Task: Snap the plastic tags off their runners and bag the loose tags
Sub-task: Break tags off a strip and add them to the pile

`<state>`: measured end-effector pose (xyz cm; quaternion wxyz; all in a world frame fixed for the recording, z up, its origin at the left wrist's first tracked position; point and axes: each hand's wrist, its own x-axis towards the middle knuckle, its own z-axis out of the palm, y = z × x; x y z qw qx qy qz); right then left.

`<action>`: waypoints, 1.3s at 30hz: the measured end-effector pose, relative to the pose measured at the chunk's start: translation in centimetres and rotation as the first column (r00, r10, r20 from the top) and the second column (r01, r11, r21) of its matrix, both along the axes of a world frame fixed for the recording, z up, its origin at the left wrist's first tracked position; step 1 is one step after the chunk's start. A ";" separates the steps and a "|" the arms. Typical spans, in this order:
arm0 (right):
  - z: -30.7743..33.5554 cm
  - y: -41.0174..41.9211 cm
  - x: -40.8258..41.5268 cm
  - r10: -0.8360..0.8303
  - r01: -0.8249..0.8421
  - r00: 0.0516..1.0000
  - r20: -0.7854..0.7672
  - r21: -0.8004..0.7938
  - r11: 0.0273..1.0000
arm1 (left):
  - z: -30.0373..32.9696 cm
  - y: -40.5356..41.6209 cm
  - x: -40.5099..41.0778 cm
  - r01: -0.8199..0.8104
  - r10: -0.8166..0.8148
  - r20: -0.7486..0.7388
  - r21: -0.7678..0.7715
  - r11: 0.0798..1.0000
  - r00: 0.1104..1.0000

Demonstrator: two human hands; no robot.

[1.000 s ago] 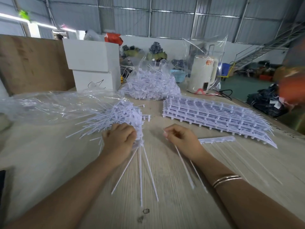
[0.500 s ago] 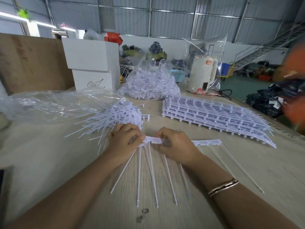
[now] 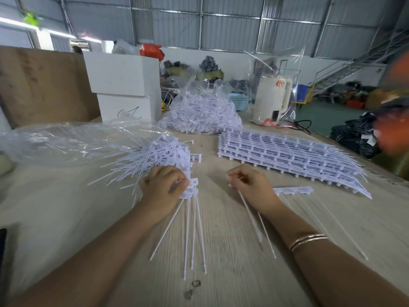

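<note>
My left hand (image 3: pixel 162 186) is closed on the heads of several loose white tags (image 3: pixel 192 229), whose thin tails fan toward me across the wooden table (image 3: pixel 232 273). My right hand (image 3: pixel 251 185) pinches the rest of the strip, with two tag tails (image 3: pixel 254 220) trailing under the wrist and the runner (image 3: pixel 293 190) sticking out to its right. A heap of loose tags (image 3: pixel 152 154) lies just beyond my left hand, at the mouth of a clear bag (image 3: pixel 66 140). A stack of unbroken tag runners (image 3: pixel 287 154) lies at the right.
A clear bag full of tags (image 3: pixel 201 114) stands at the back centre. Two stacked white boxes (image 3: pixel 126 85) and a brown board (image 3: pixel 39 85) are at the back left. A cream kettle (image 3: pixel 271 97) in plastic stands back right. The table edge runs along the right.
My hands were together on one strip half a second ago and have pulled apart. Several tags stayed in the left hand and the remaining strip went with the right hand.
</note>
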<state>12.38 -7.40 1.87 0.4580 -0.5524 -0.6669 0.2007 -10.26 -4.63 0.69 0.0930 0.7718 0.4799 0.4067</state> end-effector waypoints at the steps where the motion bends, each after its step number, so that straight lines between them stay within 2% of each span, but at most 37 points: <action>1: -0.1 -0.1 -0.3 0.022 -0.022 0.998 0.051 0.001 1.000 | -0.2 0.1 0.3 -0.039 0.040 -0.070 0.019 0.999 0.997; 4: -0.4 -0.2 -2.3 0.072 -0.083 0.983 0.170 0.062 0.995 | -0.4 0.1 0.6 -0.081 0.093 -0.120 0.104 0.991 0.988; 7: -0.2 -0.5 -4.4 0.099 -0.148 0.956 0.277 0.162 0.976 | 0.0 -0.4 0.8 0.007 -0.001 -0.111 0.054 0.999 0.994; 9: -0.1 -0.6 -5.3 0.145 -0.207 0.937 0.319 0.168 0.964 | 0.2 -0.6 0.9 0.056 -0.055 -0.137 0.008 0.998 0.989; 13: 0.3 -0.8 -4.3 0.234 -0.264 0.935 0.268 0.079 0.961 | 0.3 -0.7 0.5 0.078 -0.072 -0.124 0.041 0.996 0.990; 14: 0.4 -0.7 -3.6 0.222 -0.246 0.936 0.273 0.054 0.968 | 0.3 -0.7 0.5 0.073 -0.067 -0.113 0.053 0.996 0.991; 16: 0.4 -0.5 -2.3 0.148 -0.181 0.914 0.379 0.053 0.982 | 0.1 -0.6 0.7 0.052 -0.045 -0.086 0.079 0.996 0.995; 18: 0.3 -0.5 -1.9 0.108 -0.166 0.881 0.461 0.087 0.982 | 0.0 -0.5 0.9 0.032 -0.022 -0.120 0.081 0.996 0.992; 20: 0.2 -0.3 -1.9 0.107 -0.186 0.871 0.479 0.121 0.975 | -0.1 -0.5 0.8 0.027 -0.013 -0.153 0.091 0.995 0.988; 22: 0.0 -0.2 -2.1 0.100 -0.186 0.861 0.499 0.126 0.974 | 0.0 -0.6 0.7 0.030 -0.017 -0.106 0.116 0.993 0.994; 26: -0.2 0.1 -2.5 0.125 -0.162 0.903 0.410 0.056 0.985 | 0.3 -0.8 0.8 0.042 -0.029 -0.087 0.146 0.988 0.996; 28: -0.1 0.2 -1.9 0.095 -0.102 0.975 0.201 0.021 0.995 | 0.4 -0.7 0.5 0.034 -0.033 -0.014 0.101 0.994 0.999; 30: 0.2 0.3 -0.6 0.019 -0.019 1.000 0.002 -0.009 1.000 | 0.5 -0.6 0.0 0.014 -0.017 0.074 0.040 0.999 0.997; 32: 0.1 0.2 0.1 -0.014 0.014 1.000 0.020 0.002 1.000 | 0.5 -0.4 -0.2 -0.042 0.041 0.086 0.005 0.999 0.995; 35: -0.3 -0.1 -1.2 0.009 -0.017 0.987 0.161 0.051 0.999 | 0.2 0.0 0.2 -0.143 0.143 0.036 0.005 0.990 0.989; 37: -0.3 -0.4 -3.0 0.023 -0.049 0.971 0.237 0.102 0.994 | 0.2 0.0 0.4 -0.142 0.142 0.027 0.021 0.990 0.990; 39: 0.1 -0.7 -4.5 0.029 -0.076 0.955 0.295 0.151 0.986 | 0.3 -0.2 0.5 -0.067 0.067 0.003 0.016 0.998 0.998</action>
